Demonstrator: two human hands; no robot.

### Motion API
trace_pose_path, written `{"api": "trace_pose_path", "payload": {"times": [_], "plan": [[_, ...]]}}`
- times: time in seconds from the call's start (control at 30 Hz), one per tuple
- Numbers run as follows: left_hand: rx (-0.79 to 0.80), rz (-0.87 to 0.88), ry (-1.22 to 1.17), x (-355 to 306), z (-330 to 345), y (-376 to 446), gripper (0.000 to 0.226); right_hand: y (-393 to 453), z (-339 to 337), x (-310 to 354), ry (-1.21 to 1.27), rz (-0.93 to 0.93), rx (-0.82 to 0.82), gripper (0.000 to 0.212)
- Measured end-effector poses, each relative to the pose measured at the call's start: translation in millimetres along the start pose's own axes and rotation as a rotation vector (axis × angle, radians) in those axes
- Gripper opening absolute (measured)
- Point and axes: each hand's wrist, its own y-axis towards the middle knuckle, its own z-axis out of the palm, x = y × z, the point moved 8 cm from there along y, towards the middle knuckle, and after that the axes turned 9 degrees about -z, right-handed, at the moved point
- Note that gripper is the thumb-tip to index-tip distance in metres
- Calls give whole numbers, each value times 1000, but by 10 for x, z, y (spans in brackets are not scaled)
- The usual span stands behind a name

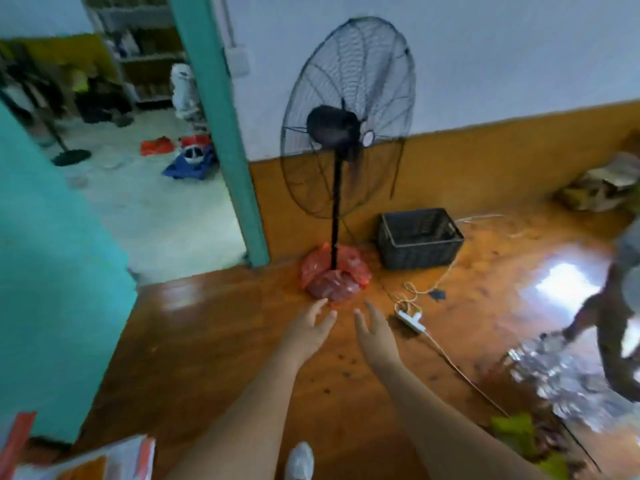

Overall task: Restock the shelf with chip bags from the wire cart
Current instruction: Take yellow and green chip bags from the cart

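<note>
While both arms stretch forward, left hand (309, 328) and right hand (375, 330) hang empty, fingers loose, over the floor (214, 341). One fan (347, 119), one crate (419, 237). Bags (104, 460), count unclear, at bottom-left corner.

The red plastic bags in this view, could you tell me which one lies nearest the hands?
The red plastic bag bunched round the black fan pole, just beyond both fingertips; the other red bag lies far off, through the doorway.

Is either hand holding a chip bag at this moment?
No, the left hand and the right hand both reach forward with straight fingers and hold nothing.
</note>
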Motion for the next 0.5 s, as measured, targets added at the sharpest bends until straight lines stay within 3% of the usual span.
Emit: {"api": "trace_pose_path", "payload": {"times": [0.27, 0.5], "plan": [[387, 290, 320, -1708, 1826, 1271, 49, 380, -1721, -1269, -2, 370, -475, 62], [666, 432, 644, -2169, 3398, 1442, 55, -432, -2394, -2222, 102, 768, -785, 64]]}}
